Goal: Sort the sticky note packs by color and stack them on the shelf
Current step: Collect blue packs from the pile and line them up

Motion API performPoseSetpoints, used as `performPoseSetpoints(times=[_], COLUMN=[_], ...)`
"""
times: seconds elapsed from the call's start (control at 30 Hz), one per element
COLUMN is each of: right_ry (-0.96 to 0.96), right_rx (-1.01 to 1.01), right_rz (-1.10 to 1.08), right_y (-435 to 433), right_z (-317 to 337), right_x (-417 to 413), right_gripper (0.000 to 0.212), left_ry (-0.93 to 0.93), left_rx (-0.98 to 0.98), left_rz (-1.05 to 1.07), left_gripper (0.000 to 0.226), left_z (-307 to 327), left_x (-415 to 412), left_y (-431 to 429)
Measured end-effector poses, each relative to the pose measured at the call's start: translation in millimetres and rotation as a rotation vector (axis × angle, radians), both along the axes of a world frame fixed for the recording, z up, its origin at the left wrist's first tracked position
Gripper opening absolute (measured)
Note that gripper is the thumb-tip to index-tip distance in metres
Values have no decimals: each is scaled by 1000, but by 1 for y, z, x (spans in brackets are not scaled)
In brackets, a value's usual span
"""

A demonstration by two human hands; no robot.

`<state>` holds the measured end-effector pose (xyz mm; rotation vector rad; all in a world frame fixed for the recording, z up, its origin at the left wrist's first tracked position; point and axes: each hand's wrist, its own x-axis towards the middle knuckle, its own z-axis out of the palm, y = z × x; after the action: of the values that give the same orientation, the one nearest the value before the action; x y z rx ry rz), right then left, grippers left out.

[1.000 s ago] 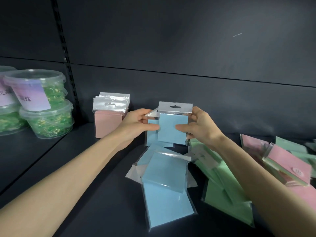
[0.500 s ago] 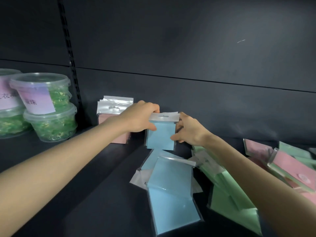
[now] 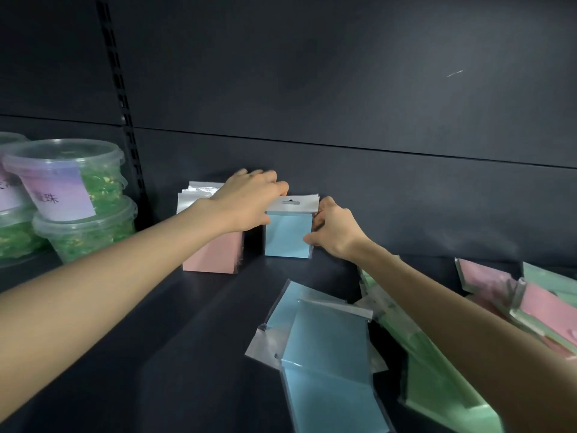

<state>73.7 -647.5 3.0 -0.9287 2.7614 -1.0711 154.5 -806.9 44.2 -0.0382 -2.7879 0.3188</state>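
Note:
Upright blue sticky note packs (image 3: 288,232) stand on the dark shelf (image 3: 175,354) against the back wall, just right of an upright row of pink packs (image 3: 212,253). My left hand (image 3: 246,201) reaches over the pink row and grips the blue packs' top left edge. My right hand (image 3: 332,228) pinches their right side. Loose blue packs (image 3: 324,348) lie flat in front. Green packs (image 3: 437,382) lie under my right forearm. More pink and green packs (image 3: 530,295) lie mixed at the right.
Clear lidded tubs (image 3: 81,198) of green beads with purple labels are stacked at the left, on the neighbouring shelf section past a slotted upright (image 3: 125,120). The dark back wall (image 3: 343,89) rises right behind the standing packs.
Both hands carried the blue packs away from me and set them upright at the back wall beside the pink row. The camera moved closer.

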Motion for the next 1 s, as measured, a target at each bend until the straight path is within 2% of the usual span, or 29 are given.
performPoseSetpoints(times=[0.13,0.23,0.47,0.63,0.77,0.87,1.0], right_ry=[23,59,181,187,145,101,-48], right_rx=[-5,33,205,192,116,58,142], right_rz=[-42,-96,-146,-133,-50,7,122], right_y=[-4,-4,4,10,26,43,69], right_z=[-2,-5,-2,6,16,24,26], right_x=[0,-1,1,5,14,31,56], right_gripper=[36,38,42,34,34,30,32], left_ry=[122,186,85,79,105,140,75], left_rx=[-1,-27,-63,-59,105,309,610], left_rz=[-63,-131,-82,-59,-87,-121,-79], left_gripper=[49,46,30,30,37,35,33], left_z=[-1,-4,-13,-17,-13,-15,-26], left_x=[2,4,0,0,12,31,61], left_y=[-5,-7,-3,0,7,18,39])
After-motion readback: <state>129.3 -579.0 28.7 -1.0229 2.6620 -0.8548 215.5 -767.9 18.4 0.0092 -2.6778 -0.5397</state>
